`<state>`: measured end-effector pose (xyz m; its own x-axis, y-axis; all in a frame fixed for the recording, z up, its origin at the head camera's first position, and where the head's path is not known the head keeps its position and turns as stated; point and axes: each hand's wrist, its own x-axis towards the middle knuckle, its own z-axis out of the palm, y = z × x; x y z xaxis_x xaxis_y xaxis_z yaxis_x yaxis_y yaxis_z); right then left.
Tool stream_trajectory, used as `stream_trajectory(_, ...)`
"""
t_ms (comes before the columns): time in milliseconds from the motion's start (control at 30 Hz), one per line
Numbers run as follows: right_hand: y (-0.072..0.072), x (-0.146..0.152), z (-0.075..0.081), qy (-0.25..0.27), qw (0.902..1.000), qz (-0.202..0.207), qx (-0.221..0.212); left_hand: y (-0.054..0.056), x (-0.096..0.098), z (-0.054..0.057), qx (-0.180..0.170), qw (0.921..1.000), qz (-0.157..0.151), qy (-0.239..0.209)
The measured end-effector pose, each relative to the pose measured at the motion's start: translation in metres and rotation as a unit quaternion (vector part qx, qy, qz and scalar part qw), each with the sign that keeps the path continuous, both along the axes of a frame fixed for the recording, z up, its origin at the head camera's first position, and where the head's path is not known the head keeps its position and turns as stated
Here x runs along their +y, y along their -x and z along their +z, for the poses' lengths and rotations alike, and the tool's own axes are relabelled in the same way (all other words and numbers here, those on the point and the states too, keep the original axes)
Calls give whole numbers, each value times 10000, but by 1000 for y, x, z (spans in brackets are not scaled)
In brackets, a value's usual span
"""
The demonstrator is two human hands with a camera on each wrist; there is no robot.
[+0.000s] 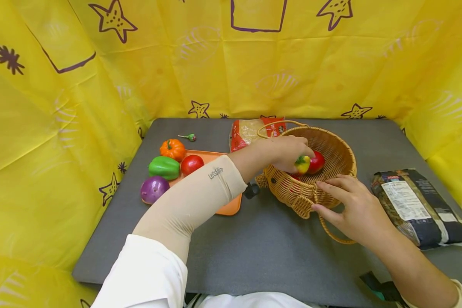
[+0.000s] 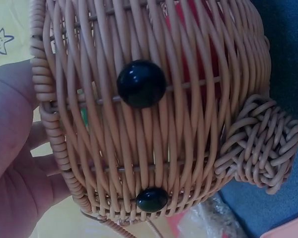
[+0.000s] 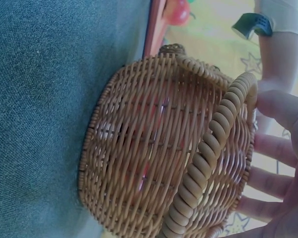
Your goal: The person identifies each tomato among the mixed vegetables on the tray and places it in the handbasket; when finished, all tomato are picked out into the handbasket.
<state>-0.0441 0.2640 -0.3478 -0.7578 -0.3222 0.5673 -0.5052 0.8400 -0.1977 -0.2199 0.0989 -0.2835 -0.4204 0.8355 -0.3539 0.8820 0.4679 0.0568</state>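
Observation:
In the head view, my left hand (image 1: 290, 153) reaches over the left rim of a wicker basket (image 1: 339, 149), its fingers around a small yellow pepper (image 1: 303, 165) with a green top. Beside the pepper, inside the basket, sits a red round fruit (image 1: 316, 162). More red shows through the weave (image 2: 139, 134) in the left wrist view, where the left fingertips go out of sight behind the rim. My right hand (image 1: 354, 207) rests at the near rim, fingers spread and mostly straight, thumb low on the outside. A looped handle (image 3: 208, 144) crosses before it in the right wrist view.
An orange tray (image 1: 231, 208) lies partly under the left forearm. Around it are an orange pumpkin (image 1: 173, 149), green pepper (image 1: 164, 167), purple eggplant (image 1: 155, 189) and red tomato (image 1: 192, 164). A red-and-clear packet (image 1: 246, 132) lies behind, a dark food bag (image 1: 419, 207) at right.

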Motion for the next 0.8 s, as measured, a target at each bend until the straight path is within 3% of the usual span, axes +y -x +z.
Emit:
stream_trajectory(167, 0, 0, 0, 9, 10000, -19, -14, -3, -1, 2, 106, 9999, -68, -1)
stream_trajectory(400, 0, 0, 0, -10, 10000, -69, 17, -6, -15, 17, 136, 9996, -37, -262)
stream_trajectory(633, 0, -1, 0, -38, 9999, -107, -44, 6, -56, 28, 142, 9977, 168, -639)
stream_trajectory(800, -1, -1, 1, -72, 9998, -173, -90, 20, -94, 26, 22, 9967, 552, -602)
